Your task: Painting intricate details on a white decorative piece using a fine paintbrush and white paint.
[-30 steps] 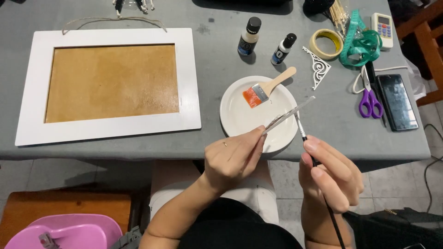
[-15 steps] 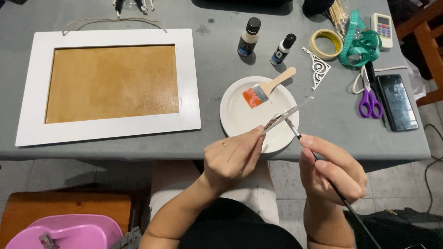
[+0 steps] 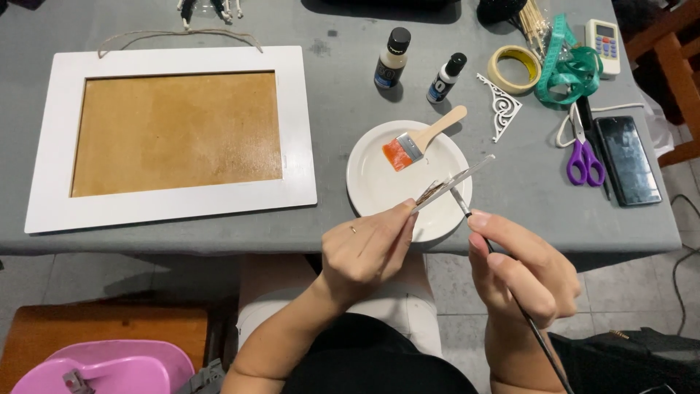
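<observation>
My left hand (image 3: 364, 252) pinches a thin flat stick (image 3: 453, 180) and holds it slanted over the near edge of a white plate (image 3: 379, 184). My right hand (image 3: 521, 266) grips a fine, dark-handled paintbrush (image 3: 503, 281), whose tip touches the stick's darkened lower part. On the plate rests a flat wooden-handled brush (image 3: 417, 142) with orange bristles. Both hands hover at the front edge of the grey table (image 3: 335, 109).
A white picture frame (image 3: 171, 135) with a brown board lies at left. Behind the plate stand two small paint bottles (image 3: 391, 58). At right are a white ornament (image 3: 502, 113), tape roll (image 3: 514, 67), green measuring tape (image 3: 572, 62), purple scissors (image 3: 583, 157) and a phone (image 3: 625, 160).
My right hand has shifted slightly left and up, bringing the fine brush tip along the stick. My left hand keeps the stick in nearly the same place.
</observation>
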